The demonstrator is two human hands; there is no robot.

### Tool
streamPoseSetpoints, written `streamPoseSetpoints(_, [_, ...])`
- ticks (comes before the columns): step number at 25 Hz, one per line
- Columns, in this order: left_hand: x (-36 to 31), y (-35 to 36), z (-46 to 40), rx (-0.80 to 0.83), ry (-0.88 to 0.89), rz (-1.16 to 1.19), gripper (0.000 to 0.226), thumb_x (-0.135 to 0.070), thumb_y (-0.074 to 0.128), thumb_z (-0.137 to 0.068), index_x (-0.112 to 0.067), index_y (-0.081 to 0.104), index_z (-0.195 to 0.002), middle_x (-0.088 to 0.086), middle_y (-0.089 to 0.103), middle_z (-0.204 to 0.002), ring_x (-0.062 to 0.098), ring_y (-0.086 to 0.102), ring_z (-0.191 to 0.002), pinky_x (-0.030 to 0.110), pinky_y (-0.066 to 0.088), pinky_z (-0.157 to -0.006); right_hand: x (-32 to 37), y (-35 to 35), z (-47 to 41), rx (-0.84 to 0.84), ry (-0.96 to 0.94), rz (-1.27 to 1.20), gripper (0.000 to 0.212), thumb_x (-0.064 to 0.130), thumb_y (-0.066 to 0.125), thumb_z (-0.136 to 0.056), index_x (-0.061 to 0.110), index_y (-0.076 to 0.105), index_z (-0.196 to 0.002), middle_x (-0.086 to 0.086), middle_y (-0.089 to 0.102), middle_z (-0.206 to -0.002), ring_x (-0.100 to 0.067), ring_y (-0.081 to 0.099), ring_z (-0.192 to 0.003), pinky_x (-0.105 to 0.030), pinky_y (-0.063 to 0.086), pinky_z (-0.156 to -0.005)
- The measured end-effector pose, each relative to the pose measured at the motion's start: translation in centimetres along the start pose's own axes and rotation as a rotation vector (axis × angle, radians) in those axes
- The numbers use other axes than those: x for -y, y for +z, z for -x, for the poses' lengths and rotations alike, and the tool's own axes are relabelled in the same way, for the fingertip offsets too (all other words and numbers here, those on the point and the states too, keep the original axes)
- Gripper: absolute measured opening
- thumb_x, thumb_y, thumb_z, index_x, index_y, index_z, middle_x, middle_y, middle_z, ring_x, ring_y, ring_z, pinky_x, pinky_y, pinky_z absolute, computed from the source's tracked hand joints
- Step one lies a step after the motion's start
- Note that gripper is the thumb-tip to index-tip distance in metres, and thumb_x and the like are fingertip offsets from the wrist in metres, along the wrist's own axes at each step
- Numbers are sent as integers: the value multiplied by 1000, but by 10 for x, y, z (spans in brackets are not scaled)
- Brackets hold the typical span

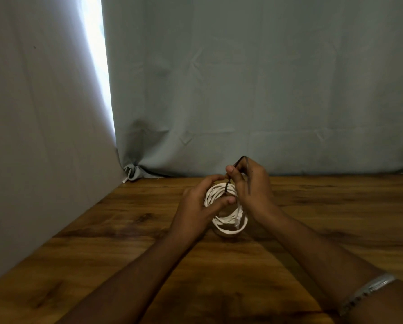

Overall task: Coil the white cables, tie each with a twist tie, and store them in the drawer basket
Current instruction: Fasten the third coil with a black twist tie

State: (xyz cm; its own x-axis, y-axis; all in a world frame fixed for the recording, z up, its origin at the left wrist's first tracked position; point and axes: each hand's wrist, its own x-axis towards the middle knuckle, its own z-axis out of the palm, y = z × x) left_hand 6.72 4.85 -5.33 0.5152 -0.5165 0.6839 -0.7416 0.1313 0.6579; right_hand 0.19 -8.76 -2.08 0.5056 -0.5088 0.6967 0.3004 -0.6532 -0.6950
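Already your right hand [250,183] pinched the dark twist tie [228,184] where it looped over the top of the white cable [221,206], while your left hand [201,202] gripped the coil's left side, thumb across the middle. You held the bundle just above the wooden table [125,253]. It looked light and springy, likely to unwind if let go, so holding it beside the tie seemed wise; the thin tie should bend easily.

Your white cable [228,220]: smooth plastic jacket, slight sheen, clear plastic plug. Your twist tie [227,187]: dark, matt. Table [196,265]: wood grain, satin finish. Curtain [242,90] at far edge: matt creased cloth. Your bracelet [369,288]: shiny metal.
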Motion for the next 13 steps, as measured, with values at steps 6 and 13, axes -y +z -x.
streamPoseSetpoints(6, [-7,11,1,-77,-126,245,32,-17,83,-84,-14,74,-115,4,80,-102,18,77,-96,41,62,-87,0,-2,1,17,-43,-59,21,15,63,-100,8,59,-81,7,64,-70,4,60,-61,-7,42,-54])
streamPoseSetpoints(13, [-10,21,-2,-127,-453,406,18,-22,68,-98,-8,78,-99,8,71,-73,8,61,-57,22,48,-55,-13,-3,7,73,-27,4,25,25,64,-102,20,57,-78,13,68,-70,-2,66,-69,-30,51,-57])
